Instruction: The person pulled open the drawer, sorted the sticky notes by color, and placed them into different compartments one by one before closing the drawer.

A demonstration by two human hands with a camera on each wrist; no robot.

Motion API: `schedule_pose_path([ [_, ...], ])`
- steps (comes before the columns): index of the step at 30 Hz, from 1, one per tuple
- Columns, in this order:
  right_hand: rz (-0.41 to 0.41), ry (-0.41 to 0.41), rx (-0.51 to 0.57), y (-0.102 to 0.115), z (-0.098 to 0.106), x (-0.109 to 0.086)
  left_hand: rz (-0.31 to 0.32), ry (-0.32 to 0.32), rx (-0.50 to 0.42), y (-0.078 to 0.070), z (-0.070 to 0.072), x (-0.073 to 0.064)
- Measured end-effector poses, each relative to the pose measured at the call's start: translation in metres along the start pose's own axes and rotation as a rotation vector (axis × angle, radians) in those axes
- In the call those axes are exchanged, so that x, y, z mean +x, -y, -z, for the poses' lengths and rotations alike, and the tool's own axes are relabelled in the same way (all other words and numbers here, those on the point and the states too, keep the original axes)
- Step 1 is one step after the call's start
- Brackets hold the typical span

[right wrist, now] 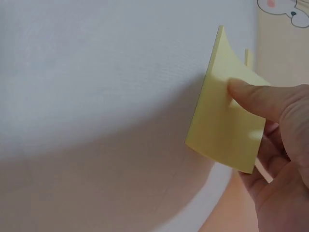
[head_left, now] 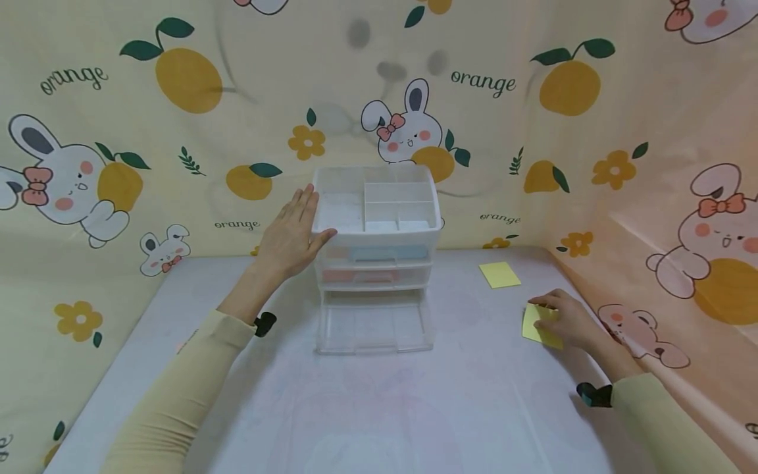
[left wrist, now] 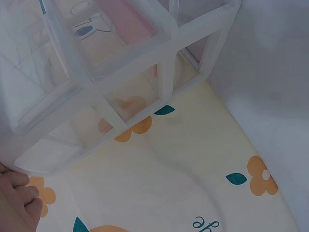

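A white plastic drawer organizer stands at the back of the table, with its clear bottom drawer pulled out. Against its left side rests my left hand, fingers straight and thumb at the front edge. On the right, my right hand pinches a yellow sticky note pad between thumb and fingers, tilted up from the tabletop in the right wrist view. Another yellow sticky note pad lies flat on the table, farther back. In the left wrist view the organizer's side frame fills the upper part.
The organizer's top has open compartments. Its two upper drawers are pushed in, with blue contents and reddish contents showing through. A patterned cloth rises behind and beside the white tabletop.
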State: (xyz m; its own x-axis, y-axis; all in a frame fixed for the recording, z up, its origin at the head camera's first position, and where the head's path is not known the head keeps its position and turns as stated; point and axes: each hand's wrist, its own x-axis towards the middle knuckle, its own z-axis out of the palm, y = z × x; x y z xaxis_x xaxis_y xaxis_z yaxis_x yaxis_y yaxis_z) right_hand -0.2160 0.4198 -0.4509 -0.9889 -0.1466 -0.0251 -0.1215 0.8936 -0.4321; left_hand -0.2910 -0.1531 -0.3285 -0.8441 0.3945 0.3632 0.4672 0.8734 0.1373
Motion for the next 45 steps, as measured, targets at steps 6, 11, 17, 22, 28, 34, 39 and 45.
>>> schedule_pose_path([
  [6, 0.013, -0.059, 0.001, 0.001, 0.005, -0.004, 0.005, 0.005, 0.0, -0.001, 0.0, 0.0],
  [11, 0.021, -0.087, 0.045, 0.004, 0.009, -0.007, 0.012, 0.009, -0.001, -0.001, 0.0, 0.0],
  [17, -0.008, -0.107, 0.083, 0.011, 0.012, -0.012, 0.007, 0.004, -0.008, -0.001, 0.0, 0.0],
  [22, -0.012, -0.13, 0.092, 0.014, 0.012, -0.015, -0.001, -0.005, -0.015, -0.002, 0.001, -0.001],
  [28, 0.007, -0.194, 0.11, 0.018, 0.012, -0.02, 0.001, -0.003, -0.014, -0.002, 0.001, -0.001],
  [34, 0.087, -0.323, 0.128, 0.03, 0.012, -0.021, 0.004, 0.003, -0.015, -0.002, 0.001, -0.001],
  [39, 0.152, -0.4, 0.162, 0.041, 0.011, -0.015, 0.006, 0.002, -0.014, -0.001, 0.001, -0.001],
  [45, 0.207, -0.465, 0.222, 0.061, 0.009, -0.009, 0.006, 0.008, -0.018, -0.001, 0.001, -0.001],
])
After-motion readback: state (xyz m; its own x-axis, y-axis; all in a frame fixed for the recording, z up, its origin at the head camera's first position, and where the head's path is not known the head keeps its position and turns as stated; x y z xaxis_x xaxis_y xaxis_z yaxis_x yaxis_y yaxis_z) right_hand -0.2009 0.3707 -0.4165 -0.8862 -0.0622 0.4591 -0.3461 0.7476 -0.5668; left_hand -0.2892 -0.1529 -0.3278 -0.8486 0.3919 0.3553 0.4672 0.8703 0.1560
